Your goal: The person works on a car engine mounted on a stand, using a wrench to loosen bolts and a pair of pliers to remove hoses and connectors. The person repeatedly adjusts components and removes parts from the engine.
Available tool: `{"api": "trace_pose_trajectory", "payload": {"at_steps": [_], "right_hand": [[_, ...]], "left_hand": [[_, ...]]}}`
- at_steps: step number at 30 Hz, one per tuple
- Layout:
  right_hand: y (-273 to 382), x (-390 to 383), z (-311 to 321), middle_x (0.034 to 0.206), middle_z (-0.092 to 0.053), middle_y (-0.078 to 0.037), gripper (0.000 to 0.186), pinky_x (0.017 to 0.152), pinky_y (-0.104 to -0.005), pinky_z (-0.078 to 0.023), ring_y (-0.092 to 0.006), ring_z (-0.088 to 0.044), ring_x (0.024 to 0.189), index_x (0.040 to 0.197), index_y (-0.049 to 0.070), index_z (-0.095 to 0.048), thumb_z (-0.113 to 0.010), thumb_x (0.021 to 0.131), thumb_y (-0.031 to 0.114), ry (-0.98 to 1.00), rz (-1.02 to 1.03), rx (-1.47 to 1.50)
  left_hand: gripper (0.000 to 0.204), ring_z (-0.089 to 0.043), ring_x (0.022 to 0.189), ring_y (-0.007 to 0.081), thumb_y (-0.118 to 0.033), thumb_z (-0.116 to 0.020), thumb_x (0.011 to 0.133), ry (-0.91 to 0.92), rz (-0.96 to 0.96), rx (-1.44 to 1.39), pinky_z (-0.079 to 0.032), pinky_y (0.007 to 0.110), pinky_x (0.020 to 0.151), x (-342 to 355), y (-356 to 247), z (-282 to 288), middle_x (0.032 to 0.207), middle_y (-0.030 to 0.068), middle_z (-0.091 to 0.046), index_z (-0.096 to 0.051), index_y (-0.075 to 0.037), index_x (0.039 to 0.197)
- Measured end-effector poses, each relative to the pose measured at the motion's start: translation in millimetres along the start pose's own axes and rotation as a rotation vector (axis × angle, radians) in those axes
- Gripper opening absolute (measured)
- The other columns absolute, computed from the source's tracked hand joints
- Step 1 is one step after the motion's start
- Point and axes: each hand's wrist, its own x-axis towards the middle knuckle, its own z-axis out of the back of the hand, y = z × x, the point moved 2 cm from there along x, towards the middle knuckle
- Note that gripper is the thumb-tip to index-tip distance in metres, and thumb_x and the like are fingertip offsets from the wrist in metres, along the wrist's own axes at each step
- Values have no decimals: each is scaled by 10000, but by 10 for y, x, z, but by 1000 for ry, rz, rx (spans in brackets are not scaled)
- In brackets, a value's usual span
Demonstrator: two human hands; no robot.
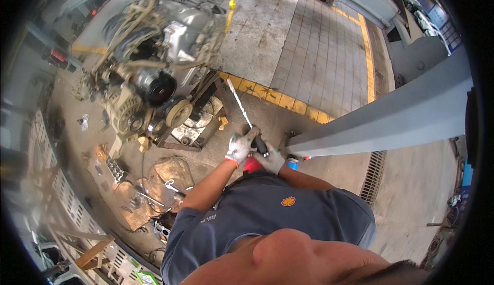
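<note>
Both my hands wear pale work gloves and meet in front of my body. Between them is a long tool with a bright silver shaft and a black handle; its exact kind is unclear. It slants up and to the left, away from me. My left hand is closed at the upper part of the handle. Lower down, beside the handle's end, my right hand is closed around it, its fingers partly hidden. A car engine with pulleys and hoses sits on a metal stand at the left, apart from the tool.
Cardboard pieces on the floor at lower left carry wrenches and metal parts. A thick grey post slants across the right, near a floor drain grate. A yellow-edged step lies ahead. Perforated panels line the left.
</note>
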Motion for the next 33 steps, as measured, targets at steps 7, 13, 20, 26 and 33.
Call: {"api": "trace_pose_trajectory", "payload": {"at_steps": [7, 13, 20, 26, 33], "right_hand": [[320, 932, 565, 1050, -745, -174, 464, 877, -408, -574, -317, -741, 960, 1250, 13, -665, -810, 920, 306, -43, -93, 218], [445, 1321, 698, 1099, -743, -146, 442, 911, -374, -562, -252, -719, 1015, 1289, 23, -658, -812, 925, 220, 5, 22, 222], [483, 1468, 895, 1026, -754, -175, 393, 857, -379, -587, -296, -755, 953, 1246, 67, -702, -793, 914, 258, 67, -56, 164], [1140, 1582, 1498, 1010, -757, -179, 325, 834, -454, -587, -397, -730, 959, 1157, 96, -716, -764, 883, 264, 63, 134, -368], [1462, 1529, 1529, 987, -749, -141, 366, 918, -475, -532, -365, -722, 919, 1151, 115, -710, -758, 845, 310, 56, 259, -620]], "left_hand": [[243, -725, 853, 169, -216, -736, 999, -215, -42, -223, -565, 319, 784, 907, -524, -114, 924, 101, -786, -775, 23, 1022], [248, -742, 952, 189, -207, -698, 1029, -217, -98, -113, -565, 311, 863, 1132, -684, -33, 1037, 124, -786, -748, 12, 1133], [353, -698, 1184, 212, -231, -629, 1096, -162, -48, -6, -536, 349, 1058, 1214, -678, -11, 1273, 125, -744, -712, 55, 1285], [369, -664, 1270, 259, -179, -628, 1088, -108, -52, -690, -537, 409, 1096, 1300, -650, -193, 1379, 148, -689, -604, 7, 1406], [445, -691, 1195, 283, -235, -683, 1061, -89, -75, -933, -565, 446, 1029, 1208, -810, -227, 1293, 157, -708, -567, 9, 1414]]}}
